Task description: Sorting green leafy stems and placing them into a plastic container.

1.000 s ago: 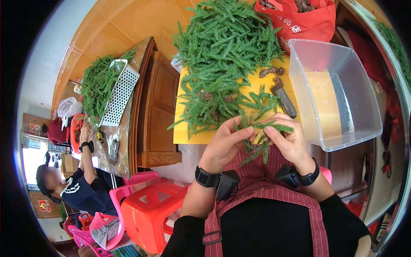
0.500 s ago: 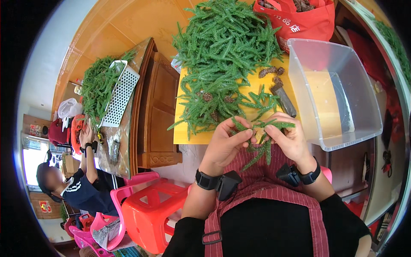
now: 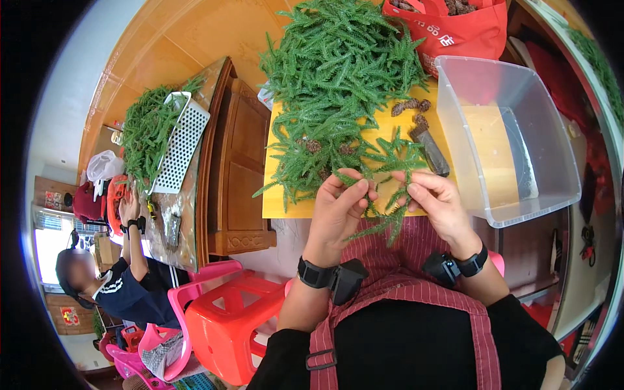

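Note:
My left hand (image 3: pixel 339 209) and my right hand (image 3: pixel 435 201) are raised together over my striped apron, both pinching the same green needle-leaved sprig (image 3: pixel 385 214), whose branches hang down between them. Just beyond them a yellow board (image 3: pixel 286 195) carries a big heap of the same green sprigs (image 3: pixel 344 71), a few brown cones (image 3: pixel 409 105) and a dark tool (image 3: pixel 431 152). Both wrists wear black bands.
A clear plastic bin (image 3: pixel 513 136) stands right of the board, a red bag (image 3: pixel 455 29) behind it. To the left are a wooden cabinet (image 3: pixel 237 175), a white perforated basket with more greenery (image 3: pixel 179 140), another seated person (image 3: pixel 117 286), and red and pink stools (image 3: pixel 227 318).
Both hands have kept working the sprig in place. My fingers have shifted along it and its branches now hang lower between the hands.

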The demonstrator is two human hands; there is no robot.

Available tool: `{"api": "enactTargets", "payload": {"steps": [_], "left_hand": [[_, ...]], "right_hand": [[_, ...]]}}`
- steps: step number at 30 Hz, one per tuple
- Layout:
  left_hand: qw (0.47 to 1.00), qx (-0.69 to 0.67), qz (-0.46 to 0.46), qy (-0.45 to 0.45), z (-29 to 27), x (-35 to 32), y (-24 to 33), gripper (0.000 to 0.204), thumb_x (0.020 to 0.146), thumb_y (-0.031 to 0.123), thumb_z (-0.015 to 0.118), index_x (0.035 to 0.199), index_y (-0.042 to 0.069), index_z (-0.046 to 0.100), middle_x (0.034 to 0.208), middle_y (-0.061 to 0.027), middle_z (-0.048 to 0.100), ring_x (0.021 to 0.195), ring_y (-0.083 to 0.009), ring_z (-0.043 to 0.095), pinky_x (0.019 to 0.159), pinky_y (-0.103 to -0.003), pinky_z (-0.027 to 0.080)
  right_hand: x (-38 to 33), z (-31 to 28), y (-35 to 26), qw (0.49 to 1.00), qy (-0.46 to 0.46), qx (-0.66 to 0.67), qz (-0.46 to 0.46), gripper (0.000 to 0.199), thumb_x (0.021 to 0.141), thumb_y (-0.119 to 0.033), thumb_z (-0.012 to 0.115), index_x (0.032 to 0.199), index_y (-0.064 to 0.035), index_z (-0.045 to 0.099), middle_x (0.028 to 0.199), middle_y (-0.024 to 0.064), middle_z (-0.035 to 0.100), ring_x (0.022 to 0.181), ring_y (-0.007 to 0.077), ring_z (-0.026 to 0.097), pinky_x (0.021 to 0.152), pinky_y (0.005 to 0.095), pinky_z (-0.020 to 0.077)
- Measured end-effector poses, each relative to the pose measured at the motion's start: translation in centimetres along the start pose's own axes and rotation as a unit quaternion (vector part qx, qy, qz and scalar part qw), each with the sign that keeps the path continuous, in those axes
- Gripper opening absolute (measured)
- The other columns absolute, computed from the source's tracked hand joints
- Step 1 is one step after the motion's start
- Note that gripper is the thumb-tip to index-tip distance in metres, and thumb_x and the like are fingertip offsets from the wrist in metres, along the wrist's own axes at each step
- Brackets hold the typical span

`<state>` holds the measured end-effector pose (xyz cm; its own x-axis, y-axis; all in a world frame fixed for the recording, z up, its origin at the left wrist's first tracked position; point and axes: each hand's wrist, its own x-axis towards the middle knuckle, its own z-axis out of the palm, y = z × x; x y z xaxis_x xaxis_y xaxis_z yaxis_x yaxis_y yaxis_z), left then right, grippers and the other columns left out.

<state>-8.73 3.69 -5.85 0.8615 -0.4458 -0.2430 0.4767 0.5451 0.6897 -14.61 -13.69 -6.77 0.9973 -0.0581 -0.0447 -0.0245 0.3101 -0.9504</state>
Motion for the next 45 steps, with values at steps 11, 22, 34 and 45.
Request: {"api": "enactTargets", "payload": {"steps": [11, 22, 34, 45], "left_hand": [[0.999, 0.022, 0.033, 0.013, -0.1, 0.0, 0.3, 0.011, 0.081, 0.001, 0.059, 0.091, 0.003, 0.054, 0.077, -0.0074, 0.061, 0.069, -0.0125, 0.061, 0.051, -0.016, 0.044], [0.971, 0.229, 0.070, -0.007, 1.6, -1.4, 0.5, 0.013, 0.076, -0.005, 0.060, 0.087, 0.000, 0.055, 0.078, -0.0100, 0.062, 0.072, -0.0149, 0.063, 0.056, -0.019, 0.047], [0.970, 0.241, 0.033, -0.020, 1.4, -1.5, 0.7, 0.015, 0.076, -0.005, 0.061, 0.088, 0.001, 0.055, 0.080, -0.0099, 0.063, 0.072, -0.0149, 0.063, 0.056, -0.019, 0.047], [0.984, 0.171, -0.011, -0.057, 1.1, -1.5, 0.6, 0.019, 0.076, -0.003, 0.062, 0.093, 0.001, 0.053, 0.080, -0.0116, 0.062, 0.069, -0.0181, 0.064, 0.053, -0.020, 0.049]], "right_hand": [[-0.2, -0.5, -0.7, 0.979, -0.199, -0.017, -0.043, 0.018, 0.086, -0.007, 0.051, 0.100, 0.0008, 0.060, 0.105, 0.0108, 0.058, 0.092, 0.0141, 0.055, 0.071, 0.0247, 0.0469], [0.3, 0.3, -1.5, 0.979, -0.118, -0.161, -0.040, 0.021, 0.080, -0.005, 0.059, 0.101, -0.0006, 0.056, 0.080, 0.0028, 0.056, 0.071, 0.0104, 0.056, 0.058, 0.0226, 0.0438], [0.5, 0.9, -2.4, 0.987, -0.113, -0.105, -0.038, 0.031, 0.080, 0.001, 0.054, 0.110, -0.0037, 0.049, 0.088, 0.0015, 0.051, 0.070, 0.0044, 0.051, 0.052, 0.0161, 0.0436], [0.5, 0.6, -2.4, 0.988, -0.147, -0.050, -0.022, 0.028, 0.081, -0.001, 0.057, 0.109, -0.0035, 0.052, 0.093, 0.0035, 0.047, 0.072, 0.0076, 0.053, 0.060, 0.0197, 0.0493]]}}
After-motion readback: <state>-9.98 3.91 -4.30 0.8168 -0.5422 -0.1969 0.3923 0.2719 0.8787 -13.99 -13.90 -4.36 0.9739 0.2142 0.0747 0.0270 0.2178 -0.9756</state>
